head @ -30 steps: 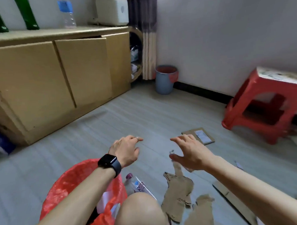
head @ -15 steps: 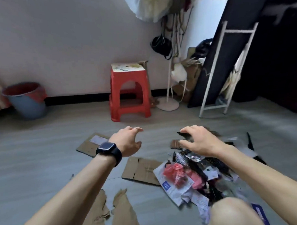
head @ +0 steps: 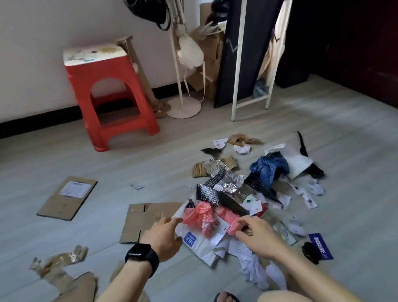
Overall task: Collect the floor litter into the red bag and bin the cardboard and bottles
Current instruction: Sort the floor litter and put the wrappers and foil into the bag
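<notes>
I judge the step in hand to be taking the first handful from the litter (head: 231,190), which lies in a heap on the floor, in the middle and a little to the right. The right hand (head: 257,236) is at the near edge of the heap. Its fingers are curled and, with the thumb, seem to pinch the near end of the pink plastic (head: 202,215). The left hand (head: 162,238) hovers at the left edge of the white mailer (head: 202,251), fingers loosely bent, holding nothing. The red bag is not in view, so it is wise to know where it stands before lifting.

To do this well, the left hand should close on the far side of the pink plastic, perhaps with the mailer under it. Then the small paper scraps come up together and do not fall. The flat cardboard (head: 148,218) lies partly under the mailer on the left. It is better to leave it there, because cardboard is to be binned, not bagged.
</notes>
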A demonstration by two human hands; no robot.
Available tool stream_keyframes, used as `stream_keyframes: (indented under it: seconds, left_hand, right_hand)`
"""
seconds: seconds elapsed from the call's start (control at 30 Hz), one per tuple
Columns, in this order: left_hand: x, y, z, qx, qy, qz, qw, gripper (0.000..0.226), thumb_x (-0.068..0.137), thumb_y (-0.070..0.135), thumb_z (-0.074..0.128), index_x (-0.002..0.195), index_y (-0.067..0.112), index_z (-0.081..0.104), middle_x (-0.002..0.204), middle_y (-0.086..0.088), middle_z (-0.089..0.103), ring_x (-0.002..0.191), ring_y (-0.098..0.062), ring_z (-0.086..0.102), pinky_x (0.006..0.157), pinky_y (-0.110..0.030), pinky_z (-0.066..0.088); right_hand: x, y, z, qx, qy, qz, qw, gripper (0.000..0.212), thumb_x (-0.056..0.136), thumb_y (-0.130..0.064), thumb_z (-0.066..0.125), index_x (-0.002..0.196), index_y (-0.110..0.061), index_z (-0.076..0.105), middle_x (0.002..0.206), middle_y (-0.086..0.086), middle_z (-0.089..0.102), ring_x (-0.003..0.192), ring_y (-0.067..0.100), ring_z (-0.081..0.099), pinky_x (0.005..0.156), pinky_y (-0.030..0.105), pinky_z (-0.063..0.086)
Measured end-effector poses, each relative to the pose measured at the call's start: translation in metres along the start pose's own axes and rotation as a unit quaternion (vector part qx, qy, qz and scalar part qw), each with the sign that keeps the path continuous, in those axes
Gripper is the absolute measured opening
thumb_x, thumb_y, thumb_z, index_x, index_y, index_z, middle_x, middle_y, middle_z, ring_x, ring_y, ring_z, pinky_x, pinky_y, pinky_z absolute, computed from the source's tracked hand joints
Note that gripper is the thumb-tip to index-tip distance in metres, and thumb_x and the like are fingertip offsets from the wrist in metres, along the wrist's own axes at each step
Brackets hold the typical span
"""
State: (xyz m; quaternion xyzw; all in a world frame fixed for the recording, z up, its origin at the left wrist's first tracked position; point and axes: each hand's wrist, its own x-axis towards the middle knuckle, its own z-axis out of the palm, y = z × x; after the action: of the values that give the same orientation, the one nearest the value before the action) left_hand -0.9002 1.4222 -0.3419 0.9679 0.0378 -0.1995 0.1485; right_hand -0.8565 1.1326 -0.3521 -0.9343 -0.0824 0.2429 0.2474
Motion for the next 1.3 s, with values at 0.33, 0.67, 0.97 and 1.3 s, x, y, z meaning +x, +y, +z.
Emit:
stream_keyframes:
  seconds: [0.33, 0.67, 0.97, 1.3]
  left_hand:
    - [0.112, 0.011, 0.073, 0.066, 0.006, 0.044, 0.997, 0.079, 0.092, 0.034, 0.059, 0.153, 0.049, 0.011, 0.165, -0.005, -0.006, 0.148, -0.035, 0.017, 0.117, -0.051, 0.029]
    - [0.155, 0.003, 0.128, 0.113, 0.016, 0.097, 0.989, 0.101, 0.076, 0.008, 0.073, 0.149, 0.049, 0.015, 0.132, -0.013, 0.047, 0.1, -0.036, 0.059, 0.072, -0.043, 0.055]
    - [0.096, -0.03, 0.089, 0.047, 0.044, 0.033, 0.997, 0.054, 0.094, 0.015, 0.058, 0.139, 0.042, 0.045, 0.125, -0.005, 0.05, 0.087, -0.032, 0.064, 0.058, -0.034, 0.048]
    - [0.009, -0.084, -0.006, -0.033, 0.133, -0.032, 0.99, 0.053, 0.091, 0.017, 0.065, 0.136, 0.042, 0.054, 0.116, -0.003, 0.055, 0.092, -0.024, 0.061, 0.074, -0.032, 0.053]
  right_hand:
    - [0.05, 0.095, 0.101, -0.166, -0.135, 0.136, 0.967, 0.085, 0.092, -0.031, 0.061, 0.158, -0.034, 0.007, 0.16, 0.007, 0.01, 0.142, 0.036, 0.03, 0.108, 0.042, 0.041]
    - [0.077, 0.113, 0.14, -0.305, -0.144, 0.059, 0.939, 0.08, 0.094, -0.02, 0.062, 0.158, -0.025, 0.014, 0.151, 0.009, 0.025, 0.121, 0.038, 0.039, 0.094, 0.041, 0.046]
    - [0.065, 0.108, 0.141, -0.256, -0.075, 0.017, 0.964, 0.026, 0.082, -0.018, 0.069, 0.107, -0.026, 0.07, 0.108, -0.005, 0.06, 0.101, 0.02, 0.053, 0.085, 0.03, 0.05]
    - [0.056, -0.012, 0.046, -0.044, 0.091, -0.086, 0.991, 0.023, 0.095, -0.038, 0.055, 0.084, -0.019, 0.063, 0.082, -0.001, 0.065, 0.076, 0.025, 0.06, 0.067, 0.04, 0.049]
